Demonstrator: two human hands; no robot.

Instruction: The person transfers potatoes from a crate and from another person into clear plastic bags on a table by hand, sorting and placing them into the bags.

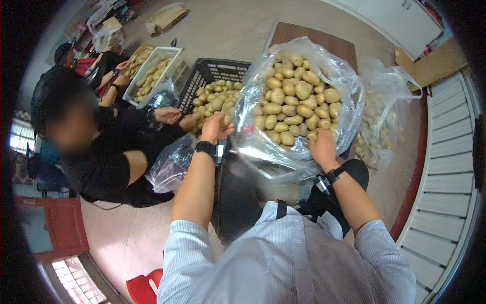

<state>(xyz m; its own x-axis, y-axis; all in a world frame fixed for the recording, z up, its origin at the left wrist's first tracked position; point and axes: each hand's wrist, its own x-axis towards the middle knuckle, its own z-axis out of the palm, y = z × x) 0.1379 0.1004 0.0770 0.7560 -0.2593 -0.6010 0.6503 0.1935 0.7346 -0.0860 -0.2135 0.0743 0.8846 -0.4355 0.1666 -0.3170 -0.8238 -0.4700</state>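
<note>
A large clear plastic bag (349, 109) stands open in front of me, filled with potatoes (296, 96). My right hand (322, 147) is at the near right edge of this pile, its fingers closed on a potato (312, 135). To the left, a black crate (205, 71) holds more potatoes (217, 96). Over the crate's near right corner is my left hand (215, 129), fingers bent around a potato (226, 120) that is partly hidden. Both wrists wear dark bands.
A co-worker (116, 152) sits at the left, with both hands by the black crate. Beyond are a white crate (172, 53) of potatoes and other people. A second plastic bag (387, 101) stands at the right. A purplish bag (172, 167) lies between us.
</note>
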